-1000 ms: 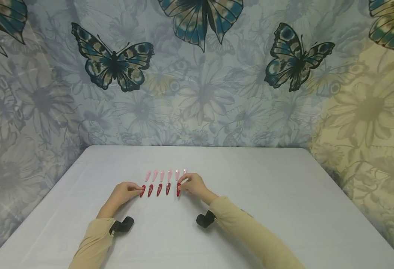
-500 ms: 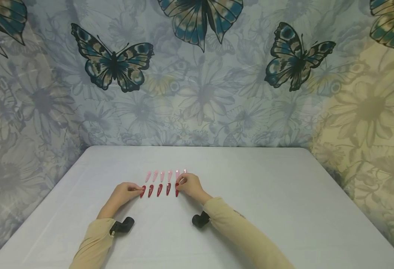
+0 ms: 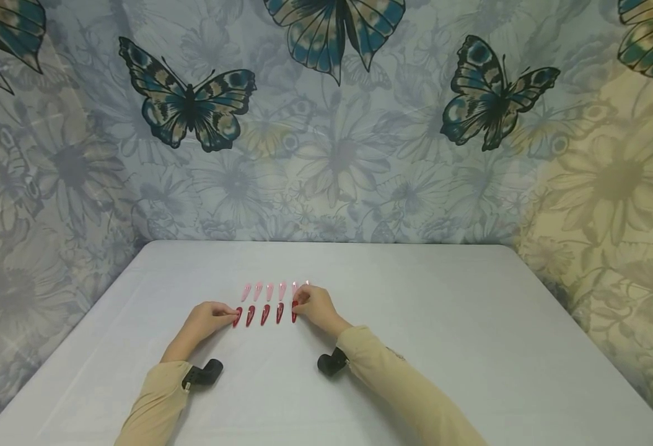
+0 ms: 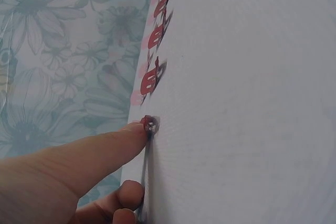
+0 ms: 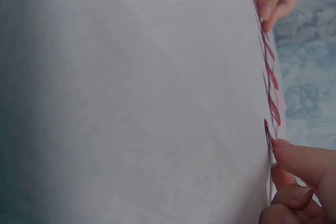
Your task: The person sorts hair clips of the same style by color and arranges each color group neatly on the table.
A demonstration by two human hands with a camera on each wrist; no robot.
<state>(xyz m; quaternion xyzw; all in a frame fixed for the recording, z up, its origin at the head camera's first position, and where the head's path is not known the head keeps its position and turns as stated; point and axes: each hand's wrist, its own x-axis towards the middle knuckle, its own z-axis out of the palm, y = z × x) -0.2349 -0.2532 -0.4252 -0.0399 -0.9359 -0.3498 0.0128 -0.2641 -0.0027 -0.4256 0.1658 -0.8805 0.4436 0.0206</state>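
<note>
Several red snap hair clips lie in a row on the white table, with a middle red hair clip (image 3: 265, 314) among them. My left hand (image 3: 209, 319) holds the leftmost red hair clip (image 3: 238, 316) between thumb and fingertips. At the row's other end my right hand (image 3: 318, 308) pinches the rightmost red hair clip (image 3: 294, 313). In the right wrist view this clip (image 5: 268, 129) shows at the thumb tip, low against the table. Behind the red ones runs a row of pink hair clips (image 3: 269, 292); my right fingers partly cover its right end.
The white table (image 3: 443, 322) extends widely around both rows. Its back edge meets a wall cloth (image 3: 337, 186) printed with flowers and butterflies. Dark wrist cameras (image 3: 209, 373) jut inward from both sleeves above the tabletop.
My right hand has shifted a little left with the rightmost red hair clip, closer to the other red ones, then slightly toward the pink row. The left hand has stayed in place.
</note>
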